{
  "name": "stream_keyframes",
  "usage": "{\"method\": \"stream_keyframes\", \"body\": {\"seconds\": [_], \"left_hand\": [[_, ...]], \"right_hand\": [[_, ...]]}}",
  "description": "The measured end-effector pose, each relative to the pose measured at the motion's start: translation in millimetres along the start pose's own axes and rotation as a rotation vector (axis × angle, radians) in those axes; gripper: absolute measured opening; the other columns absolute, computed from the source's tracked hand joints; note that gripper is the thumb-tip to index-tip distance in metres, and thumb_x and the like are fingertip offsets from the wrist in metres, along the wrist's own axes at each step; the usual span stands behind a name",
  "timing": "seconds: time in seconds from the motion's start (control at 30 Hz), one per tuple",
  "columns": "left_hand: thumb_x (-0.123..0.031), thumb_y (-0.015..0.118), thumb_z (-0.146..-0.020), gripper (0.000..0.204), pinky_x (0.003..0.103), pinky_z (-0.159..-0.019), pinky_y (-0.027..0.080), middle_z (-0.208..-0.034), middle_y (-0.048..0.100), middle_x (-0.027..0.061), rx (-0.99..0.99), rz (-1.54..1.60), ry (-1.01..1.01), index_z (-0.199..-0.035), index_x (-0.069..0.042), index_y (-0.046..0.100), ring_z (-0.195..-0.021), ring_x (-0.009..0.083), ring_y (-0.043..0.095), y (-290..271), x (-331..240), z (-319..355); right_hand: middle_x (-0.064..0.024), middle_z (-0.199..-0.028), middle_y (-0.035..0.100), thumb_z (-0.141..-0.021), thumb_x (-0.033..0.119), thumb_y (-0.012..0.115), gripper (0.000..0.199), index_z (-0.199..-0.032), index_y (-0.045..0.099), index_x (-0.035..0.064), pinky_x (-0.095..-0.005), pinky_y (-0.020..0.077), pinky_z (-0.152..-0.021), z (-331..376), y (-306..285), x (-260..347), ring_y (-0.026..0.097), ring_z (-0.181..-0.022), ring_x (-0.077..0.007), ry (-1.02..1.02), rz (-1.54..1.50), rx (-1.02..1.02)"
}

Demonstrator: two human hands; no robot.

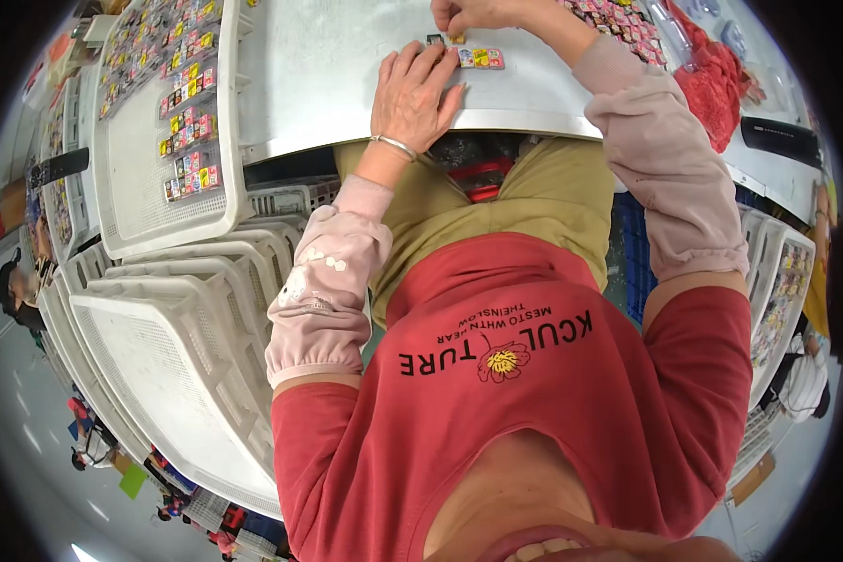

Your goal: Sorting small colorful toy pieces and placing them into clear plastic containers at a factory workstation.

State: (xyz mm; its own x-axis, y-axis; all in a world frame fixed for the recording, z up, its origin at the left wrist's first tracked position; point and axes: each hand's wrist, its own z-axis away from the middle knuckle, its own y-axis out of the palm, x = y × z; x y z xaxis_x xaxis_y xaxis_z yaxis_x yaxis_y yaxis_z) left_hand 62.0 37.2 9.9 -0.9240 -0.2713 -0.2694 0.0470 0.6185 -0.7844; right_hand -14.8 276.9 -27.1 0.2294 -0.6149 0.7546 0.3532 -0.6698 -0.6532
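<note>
Flat on the white table (347,70), my left hand (412,94) has its fingers stretched out and its thumb apart. Its fingertips touch the left end of a short row of small pink, yellow and dark block-like pieces (480,58). Just beyond that row lie a small dark piece (435,39) and a yellowish one (456,39). Over the far side of these pieces, my right hand (473,13) has its fingers pinched together. Whatever is between those fingers is too small or hidden to make out.
At the left, a white tray (122,192) holds several rows of similar coloured pieces. Below it lean stacked white trays (159,328). Loose pink pieces (623,28), a red cloth (712,98) and a black object (779,139) lie at the right. Other people are in the background.
</note>
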Motion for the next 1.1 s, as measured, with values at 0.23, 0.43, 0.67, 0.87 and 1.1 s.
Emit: {"method": "stream_keyframes", "body": {"seconds": [0.23,0.43,0.67,0.87,1.1], "left_hand": [[-0.02,0.064,-0.078,0.041,0.045,-0.097,0.036,-0.115,0.055,0.0094,0.03,-0.062,-0.068,-0.116,-0.007,0.059,-0.112,0.0315,0.047,-11,15,16],[-0.016,0.064,-0.076,0.04,0.046,-0.096,0.036,-0.117,0.056,0.0094,0.055,-0.071,-0.077,-0.115,-0.006,0.06,-0.113,0.0319,0.048,-9,6,10],[-0.01,0.063,-0.075,0.036,0.044,-0.092,0.038,-0.115,0.057,0.0093,0.029,-0.053,-0.076,-0.11,-0.006,0.063,-0.11,0.0311,0.05,-11,8,14],[-0.01,0.063,-0.074,0.034,0.043,-0.091,0.038,-0.113,0.058,0.0087,0.039,-0.063,-0.071,-0.108,-0.007,0.064,-0.109,0.0303,0.05,-11,6,11],[-0.012,0.062,-0.074,0.038,0.041,-0.09,0.038,-0.114,0.057,0.0076,0.024,-0.073,-0.072,-0.112,-0.008,0.063,-0.11,0.0286,0.049,-8,9,15]], "right_hand": [[-0.0147,-0.069,0.064,-0.063,0.009,0.071,0.013,-0.069,0.065,0.0001,-0.0348,0.05,-0.056,10,21,65,0.063,-0.059,-0.0241,-0.117,0.139,-0.216],[-0.0082,-0.08,0.061,-0.072,0.009,0.066,0.005,-0.075,0.065,0.0053,-0.0372,0.0502,-0.065,44,54,84,0.062,-0.074,-0.0275,-0.089,0.517,-0.625],[-0.0094,-0.079,0.059,-0.07,0.007,0.065,0.015,-0.084,0.059,0.0062,-0.0408,0.0489,-0.071,44,61,117,0.06,-0.08,-0.0306,-0.012,0.571,-0.568],[-0.0083,-0.08,0.062,-0.07,0.009,0.066,0.01,-0.079,0.061,0.0068,-0.0408,0.0489,-0.073,41,56,110,0.062,-0.083,-0.0291,0.172,0.324,-0.471],[-0.0117,-0.084,0.065,-0.073,0.002,0.06,0.018,-0.09,0.063,0.0008,-0.0413,0.0501,-0.069,54,62,117,0.063,-0.081,-0.0313,-0.071,0.643,-0.446]]}}
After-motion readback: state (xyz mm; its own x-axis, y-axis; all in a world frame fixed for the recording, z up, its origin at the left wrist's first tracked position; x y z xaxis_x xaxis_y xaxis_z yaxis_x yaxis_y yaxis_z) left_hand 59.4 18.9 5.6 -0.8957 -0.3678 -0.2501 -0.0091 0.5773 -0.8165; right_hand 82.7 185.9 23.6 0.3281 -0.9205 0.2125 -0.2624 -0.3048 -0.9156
